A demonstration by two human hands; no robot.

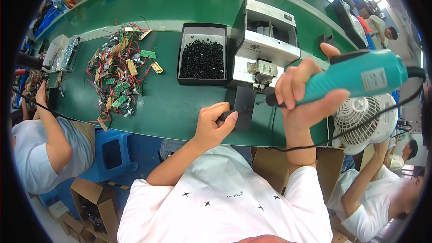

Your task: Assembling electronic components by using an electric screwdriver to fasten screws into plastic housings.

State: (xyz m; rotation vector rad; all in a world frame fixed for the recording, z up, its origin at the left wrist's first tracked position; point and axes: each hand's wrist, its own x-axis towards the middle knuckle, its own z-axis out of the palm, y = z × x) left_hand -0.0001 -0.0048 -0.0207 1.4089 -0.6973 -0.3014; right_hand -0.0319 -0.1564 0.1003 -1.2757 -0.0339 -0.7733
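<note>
The right hand [306, 94] has its grip clamped around a teal electric screwdriver [355, 78], held level with its tip pointing left toward a black plate [244, 108] lying on the green counter [180, 103]. The left hand [215, 123] has its fingers closed on a small dark part [227, 116] at that plate's left edge. Just behind the plate stands a white machine [263, 45], with a black tray of black screws [202, 56] beside it. A tangle of circuit boards and red wires [119, 72] lies farther left.
</note>
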